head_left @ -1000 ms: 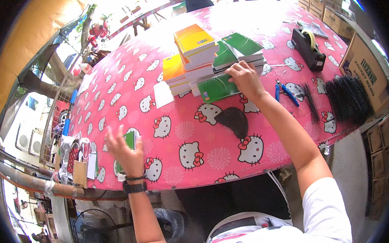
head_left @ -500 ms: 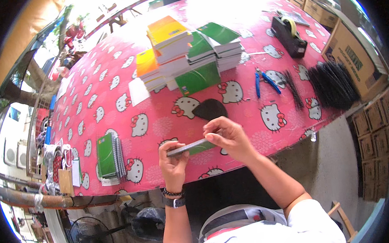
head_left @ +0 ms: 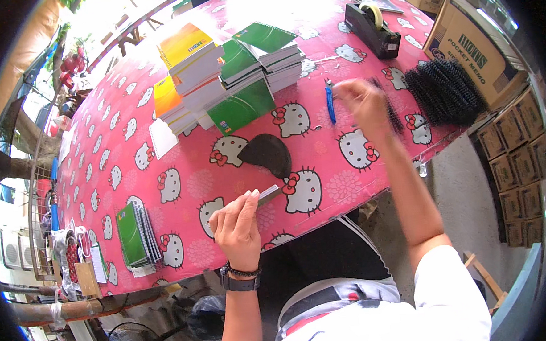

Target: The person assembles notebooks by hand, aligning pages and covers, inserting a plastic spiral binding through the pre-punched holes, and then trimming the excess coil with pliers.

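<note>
My left hand [head_left: 236, 228] is closed on a small notepad [head_left: 269, 195] near the table's front edge. The pad is seen nearly edge-on, so most of its cover is hidden. Further right, my right hand [head_left: 368, 107] is over the table, its fingers smeared by motion. Just left of it lie blue-handled pliers [head_left: 330, 102], partly covered by the hand. Thin black binding coils [head_left: 394, 111] lie beside my right wrist, with a bigger pile of black coils [head_left: 445, 90] further right. A dark half-round piece [head_left: 272, 153] rests beyond the notepad.
Stacks of green notepads [head_left: 245, 104] and yellow notepads [head_left: 186, 45] stand at the back. Several green coil-bound notebooks [head_left: 133, 236] are at the left. A black tape dispenser [head_left: 374, 32] and a cardboard box [head_left: 474, 55] stand at the right of the pink table [head_left: 192, 156].
My right hand has let go of the notepad and swung right and away toward the pliers and coils. My left hand still holds the pad, now turned knuckles-up. The view has shifted right.
</note>
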Available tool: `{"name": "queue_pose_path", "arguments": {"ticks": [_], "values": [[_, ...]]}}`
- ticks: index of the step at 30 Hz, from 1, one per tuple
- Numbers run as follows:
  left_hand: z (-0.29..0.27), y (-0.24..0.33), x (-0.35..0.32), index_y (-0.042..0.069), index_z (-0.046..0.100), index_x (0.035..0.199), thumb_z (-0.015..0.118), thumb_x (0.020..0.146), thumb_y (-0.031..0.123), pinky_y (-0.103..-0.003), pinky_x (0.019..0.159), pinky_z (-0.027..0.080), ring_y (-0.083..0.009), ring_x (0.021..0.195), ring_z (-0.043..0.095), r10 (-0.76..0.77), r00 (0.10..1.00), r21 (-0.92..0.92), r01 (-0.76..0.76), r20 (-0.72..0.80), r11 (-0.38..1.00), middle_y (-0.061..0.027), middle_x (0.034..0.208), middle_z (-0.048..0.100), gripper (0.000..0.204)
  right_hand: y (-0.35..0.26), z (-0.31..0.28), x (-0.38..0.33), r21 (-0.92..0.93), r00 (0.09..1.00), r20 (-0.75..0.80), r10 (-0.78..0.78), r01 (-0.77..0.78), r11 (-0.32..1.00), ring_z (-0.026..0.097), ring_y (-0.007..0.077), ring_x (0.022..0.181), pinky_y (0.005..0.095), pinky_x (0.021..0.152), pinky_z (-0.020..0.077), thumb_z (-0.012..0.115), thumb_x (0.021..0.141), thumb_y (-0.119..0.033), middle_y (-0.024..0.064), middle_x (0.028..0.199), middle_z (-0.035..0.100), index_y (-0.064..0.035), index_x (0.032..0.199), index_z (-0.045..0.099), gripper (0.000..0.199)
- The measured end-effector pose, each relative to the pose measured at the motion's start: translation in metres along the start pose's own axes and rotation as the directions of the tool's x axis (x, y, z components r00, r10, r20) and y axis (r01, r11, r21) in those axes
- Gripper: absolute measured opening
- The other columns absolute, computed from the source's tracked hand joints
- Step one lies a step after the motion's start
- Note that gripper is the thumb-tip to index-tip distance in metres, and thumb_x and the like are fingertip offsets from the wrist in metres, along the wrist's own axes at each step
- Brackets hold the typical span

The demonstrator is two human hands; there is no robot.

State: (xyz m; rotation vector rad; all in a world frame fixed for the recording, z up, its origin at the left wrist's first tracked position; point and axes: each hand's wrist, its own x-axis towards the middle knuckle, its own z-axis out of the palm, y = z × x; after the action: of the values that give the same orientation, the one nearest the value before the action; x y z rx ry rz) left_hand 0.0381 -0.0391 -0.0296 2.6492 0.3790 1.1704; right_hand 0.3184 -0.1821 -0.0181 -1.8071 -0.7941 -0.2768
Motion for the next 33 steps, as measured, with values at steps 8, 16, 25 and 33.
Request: {"name": "queue_pose_path", "arguments": {"ticks": [8,16,25,33], "values": [[0.0,0.002,0.003,0.015,0.07,0.102,0.067,0.073,0.003,-0.031,0.08,0.036,-0.0146,0.085,0.059,-0.011,1.0,0.062,0.012,-0.019,0.998,0.0014,0.096,0.066,0.031,0.092,-0.03,0.033,-0.749,0.98,0.159,0.123,0.038,0.661,0.057,0.03,0.096,0.0402,0.085,0.0454,0.067,0.079,-0.022,0.0118,0.092,0.065,-0.0089,0.089,0.066,0.017],[0.003,-0.003,0.007,0.017,0.071,0.099,0.069,0.073,0.008,-0.03,0.077,0.035,-0.014,0.081,0.058,-0.007,0.999,0.017,0.008,-0.048,1.0,0.0025,0.092,0.065,0.027,0.022,-0.045,0.045,-0.241,0.998,0.066,0.005,0.011,0.971,0.063,0.02,0.076,0.0327,0.067,0.0495,0.052,0.09,-0.01,0.0116,0.086,0.065,-0.0068,0.109,0.059,0.02],[0.0,-0.004,0.016,0.014,0.07,0.098,0.068,0.075,0.008,-0.031,0.072,0.039,-0.0158,0.076,0.057,-0.036,0.999,-0.054,0.037,0.033,0.998,0.0017,0.083,0.065,0.024,-0.078,0.043,-0.061,0.137,0.91,0.378,-0.17,0.127,0.982,0.06,0.0329,0.082,0.0397,0.07,0.0504,0.057,0.084,-0.005,0.0153,0.091,0.058,-0.0051,0.105,0.058,0.022],[-0.008,-0.003,0.018,0.013,0.07,0.1,0.068,0.075,0.008,-0.031,0.074,0.04,-0.0171,0.079,0.058,-0.055,0.997,-0.047,0.057,0.062,0.997,-0.0006,0.085,0.065,0.026,-0.089,0.073,-0.084,0.187,0.906,0.391,-0.164,0.096,0.978,0.06,0.033,0.079,0.0395,0.068,0.0506,0.058,0.084,-0.006,0.0142,0.088,0.059,-0.006,0.103,0.059,0.019]]}}
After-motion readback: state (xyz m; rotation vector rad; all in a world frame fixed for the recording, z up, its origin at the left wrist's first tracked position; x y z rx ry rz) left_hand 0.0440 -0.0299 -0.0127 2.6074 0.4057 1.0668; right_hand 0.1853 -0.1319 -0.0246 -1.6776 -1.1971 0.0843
